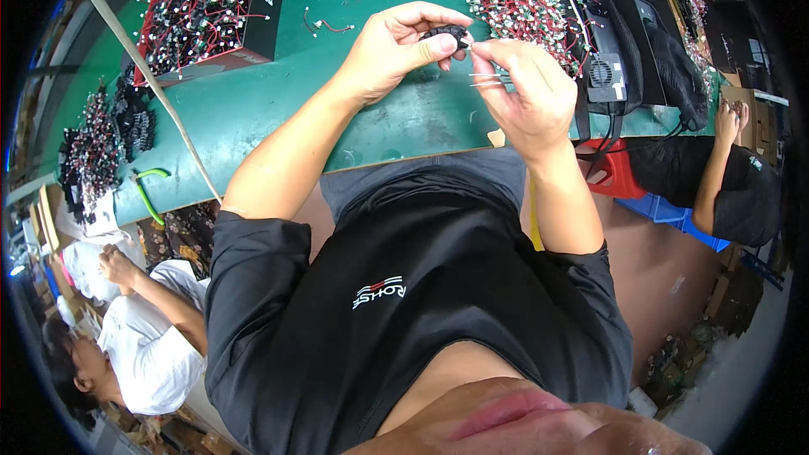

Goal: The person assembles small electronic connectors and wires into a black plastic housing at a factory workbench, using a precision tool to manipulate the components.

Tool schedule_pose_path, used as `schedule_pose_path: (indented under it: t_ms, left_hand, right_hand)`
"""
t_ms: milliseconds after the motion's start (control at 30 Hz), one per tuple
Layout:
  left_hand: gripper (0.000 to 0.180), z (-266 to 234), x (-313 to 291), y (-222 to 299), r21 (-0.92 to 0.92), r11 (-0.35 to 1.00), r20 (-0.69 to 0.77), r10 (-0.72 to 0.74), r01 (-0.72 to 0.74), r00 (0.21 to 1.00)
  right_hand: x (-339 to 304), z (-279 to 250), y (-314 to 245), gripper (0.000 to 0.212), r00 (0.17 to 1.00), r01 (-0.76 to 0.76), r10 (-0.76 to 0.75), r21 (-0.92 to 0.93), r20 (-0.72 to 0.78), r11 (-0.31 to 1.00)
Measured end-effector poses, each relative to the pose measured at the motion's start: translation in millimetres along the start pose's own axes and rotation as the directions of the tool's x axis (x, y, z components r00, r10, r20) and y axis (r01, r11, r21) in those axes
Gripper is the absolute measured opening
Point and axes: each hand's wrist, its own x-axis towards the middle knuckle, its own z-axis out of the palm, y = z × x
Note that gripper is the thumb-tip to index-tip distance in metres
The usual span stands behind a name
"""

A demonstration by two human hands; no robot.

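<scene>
Above the green table (pixel 379 131), my left hand (pixel 392 46) is closed around a small black ridged piece (pixel 453 32), pinched between thumb and fingers. Its exact kind is too small to tell. My right hand (pixel 535 93) meets it from the right, with thumb and forefinger pressed together at the piece's end. Several thin pale strands (pixel 482 80) stick out leftward from the right hand's grip; they could be wires or pins. What sits between the right fingertips is mostly hidden.
A box (pixel 257 34) heaped with red-and-black wired connectors stands at the far left. Another wire pile (pixel 514 8) lies far right beside a black bag (pixel 619 76). A pale rod (pixel 160 93) crosses the left side, near green-handled pliers (pixel 152 198). Co-workers sit on both sides.
</scene>
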Motion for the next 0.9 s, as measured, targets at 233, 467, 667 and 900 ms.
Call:
schedule_pose_path:
  t_ms: [233, 467, 667, 900]
  left_hand:
    - [0.031, 0, 0, 1, -0.06, 0.997, -0.019, 0.044, -0.045, 0.999]
    - [0.032, -6, 0, 2, 0.059, 0.998, -0.021, 0.027, -0.026, 0.999]
    - [0.031, -7, 0, 5, 0.112, 0.994, -0.005, -0.014, 0.015, 1.0]
    - [0.028, 3, 2, -3, 0.119, 0.992, -0.165, -0.014, 0.034, 0.986]
  right_hand:
    - [3, -3, 3, 0.024, 0.992, 0.124, -0.12, -0.129, 0.037, 0.984]
    - [8, -10, 4, 0.024, 0.965, 0.241, -0.213, -0.198, 0.149, 0.95]
    - [17, -12, 16, 0.021, 0.922, 0.336, -0.301, -0.117, 0.244, 0.934]
    - [6, -2, 19, 0.019, 0.949, 0.261, -0.213, -0.2, 0.234, 0.944]
